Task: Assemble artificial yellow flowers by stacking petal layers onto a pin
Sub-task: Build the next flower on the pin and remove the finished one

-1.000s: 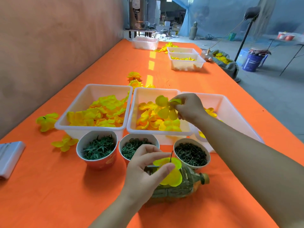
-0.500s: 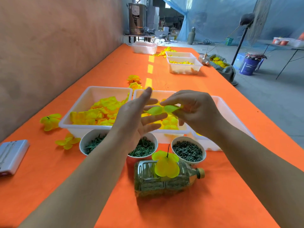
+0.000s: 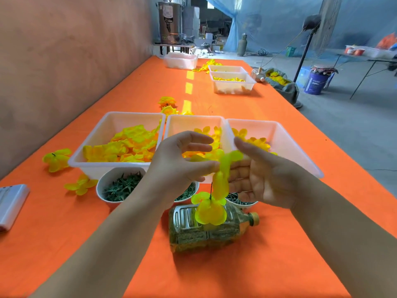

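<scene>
Two hands hovered above the near orange worktop (image 3: 64, 233), the right hand (image 3: 264, 175) spread flat and the left hand (image 3: 182, 164) touching a blurred yellow-green fabric petal layer (image 3: 223, 168), pinch or not unclear, which needed its middle squared over the thin dark pin (image 3: 211, 191) just below.

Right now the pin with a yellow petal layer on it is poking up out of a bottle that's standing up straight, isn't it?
Not quite. The bottle is not standing up straight: it lies on its side, as the head view shows. The rest is right: the pin pokes up out of it with a yellow petal layer on it.
</scene>
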